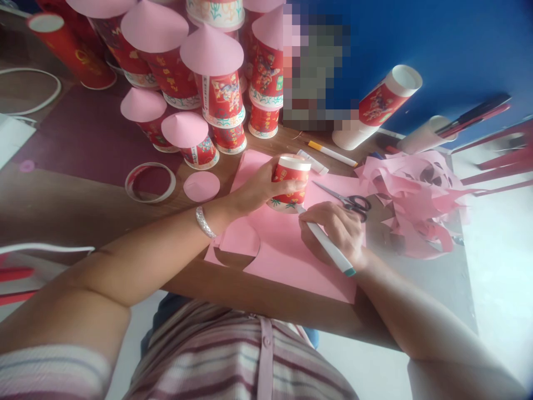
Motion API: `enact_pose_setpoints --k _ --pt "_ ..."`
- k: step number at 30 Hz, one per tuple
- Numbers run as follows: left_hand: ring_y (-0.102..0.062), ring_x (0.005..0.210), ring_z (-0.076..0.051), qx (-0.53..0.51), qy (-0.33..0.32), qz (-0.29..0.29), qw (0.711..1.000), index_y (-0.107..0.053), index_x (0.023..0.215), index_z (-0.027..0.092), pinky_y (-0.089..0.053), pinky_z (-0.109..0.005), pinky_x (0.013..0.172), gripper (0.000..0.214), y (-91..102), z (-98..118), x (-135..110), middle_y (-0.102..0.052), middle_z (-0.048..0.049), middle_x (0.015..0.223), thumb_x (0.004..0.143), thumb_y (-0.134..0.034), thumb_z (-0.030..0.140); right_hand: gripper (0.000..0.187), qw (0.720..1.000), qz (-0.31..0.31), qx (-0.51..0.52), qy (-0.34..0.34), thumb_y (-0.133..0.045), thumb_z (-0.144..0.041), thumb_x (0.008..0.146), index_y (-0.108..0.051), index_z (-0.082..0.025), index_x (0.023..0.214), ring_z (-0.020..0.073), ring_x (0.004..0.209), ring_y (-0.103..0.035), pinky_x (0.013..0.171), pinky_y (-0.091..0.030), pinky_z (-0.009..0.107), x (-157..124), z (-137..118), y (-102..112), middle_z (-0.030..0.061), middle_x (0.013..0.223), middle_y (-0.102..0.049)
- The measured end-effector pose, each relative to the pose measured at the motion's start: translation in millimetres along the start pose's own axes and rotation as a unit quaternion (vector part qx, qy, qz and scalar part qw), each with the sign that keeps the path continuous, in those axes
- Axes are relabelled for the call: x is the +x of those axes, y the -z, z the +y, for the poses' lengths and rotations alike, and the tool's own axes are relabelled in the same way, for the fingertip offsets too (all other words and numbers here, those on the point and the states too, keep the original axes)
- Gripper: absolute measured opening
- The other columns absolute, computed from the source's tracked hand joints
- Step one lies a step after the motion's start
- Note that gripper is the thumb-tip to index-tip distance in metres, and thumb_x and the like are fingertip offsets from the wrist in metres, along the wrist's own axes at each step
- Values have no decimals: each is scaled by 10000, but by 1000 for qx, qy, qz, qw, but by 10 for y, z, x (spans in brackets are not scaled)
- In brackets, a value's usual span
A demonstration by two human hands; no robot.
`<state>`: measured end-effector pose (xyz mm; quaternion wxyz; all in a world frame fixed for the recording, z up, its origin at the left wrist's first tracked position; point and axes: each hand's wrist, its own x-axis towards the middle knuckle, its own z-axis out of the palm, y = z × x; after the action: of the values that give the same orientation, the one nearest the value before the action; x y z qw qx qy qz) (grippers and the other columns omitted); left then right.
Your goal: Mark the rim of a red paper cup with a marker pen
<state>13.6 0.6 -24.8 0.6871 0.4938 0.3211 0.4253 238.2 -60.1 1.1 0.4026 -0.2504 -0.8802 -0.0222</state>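
Note:
My left hand (258, 189) is closed round a red paper cup (290, 183) that stands upside down on a pink paper sheet (291, 250). My right hand (335, 230) grips a white marker with a green end (328, 248), its tip at the cup's rim on the paper. The sheet has a round hole cut near its left edge. Black-handled scissors (352, 201) lie on the sheet just behind my right hand.
Several red cups with pink paper cones (212, 72) are stacked at the back. A pink paper disc (201, 186) and a cut ring (150, 182) lie left of the sheet. Pink scraps (412, 200) pile up at the right. A second marker (332, 153) and a lying cup stack (381, 103) are behind.

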Motion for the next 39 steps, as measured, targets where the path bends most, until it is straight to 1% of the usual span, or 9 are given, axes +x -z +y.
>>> enact_pose_setpoints --k 3,7,13,18,21,23,28,34,39 --pt "-774 1089 -238 -5 -2 -1 1000 -717 1380 221 -628 -351 914 760 2 -6 2 -830 -122 1300 801 -1072 562 242 1000 2 -16 -6 -682 -39 1069 -650 -260 1161 154 654 -733 598 -586 281 14 -8 11 -28 859 -777" --pt "-780 1107 -239 -7 -1 1 1000 -712 1377 216 -634 -345 914 732 23 -36 4 -825 -126 1312 828 -1052 561 283 999 11 -31 -8 -677 -14 1023 -645 -267 1146 149 635 -727 591 -579 274 20 -16 9 -42 833 -771" --pt "-775 1092 -239 -18 -7 -16 1000 -723 1359 209 -635 -341 876 720 25 -49 13 -814 -111 1269 826 -1056 561 338 1000 25 -2 -8 -692 2 959 -688 -269 1162 160 646 -741 586 -595 280 -4 -38 4 -41 845 -782" --pt "-777 1121 -248 -12 2 -4 1000 -710 1354 213 -634 -344 894 736 8 -27 7 -812 -113 1281 805 -1071 545 283 1000 2 18 3 -670 -14 1013 -663 -260 1153 160 672 -740 619 -631 293 -2 -70 9 -30 866 -772" --pt "-777 1151 -257 -13 5 3 1000 -704 1363 215 -633 -345 901 751 5 -27 8 -807 -112 1288 793 -1079 531 272 1000 1 8 3 -658 -20 1037 -647 -267 1150 156 682 -739 630 -634 294 -10 -68 4 -32 875 -762" --pt "-773 1127 -248 -13 -1 -2 1000 -707 1353 217 -629 -345 904 725 7 -31 13 -809 -107 1276 807 -1071 525 262 1000 -4 -1 -1 -659 -33 1050 -642 -274 1152 157 689 -738 636 -633 298 -25 -61 -3 -32 879 -752" --pt "-769 1100 -231 -16 -12 -23 1000 -703 1333 210 -630 -345 914 676 21 -37 17 -819 -115 1294 843 -1051 519 245 1000 -6 -10 -5 -654 -53 1068 -642 -280 1160 162 689 -734 616 -614 304 -53 -46 -27 -29 872 -742" --pt "-767 1131 -236 -17 -5 -14 1000 -686 1380 209 -642 -365 939 690 26 -37 5 -809 -121 1324 863 -1029 512 232 1000 -9 8 -1 -652 -42 1081 -635 -259 1158 152 655 -711 592 -589 295 -22 -49 -23 -27 868 -752" --pt "-780 1131 -251 -18 -5 -14 1000 -689 1394 202 -657 -394 965 729 36 -66 9 -814 -136 1335 852 -1044 536 232 1000 -21 9 -6 -632 -42 1078 -615 -267 1133 141 630 -675 573 -544 284 -8 -68 -7 -37 851 -732"
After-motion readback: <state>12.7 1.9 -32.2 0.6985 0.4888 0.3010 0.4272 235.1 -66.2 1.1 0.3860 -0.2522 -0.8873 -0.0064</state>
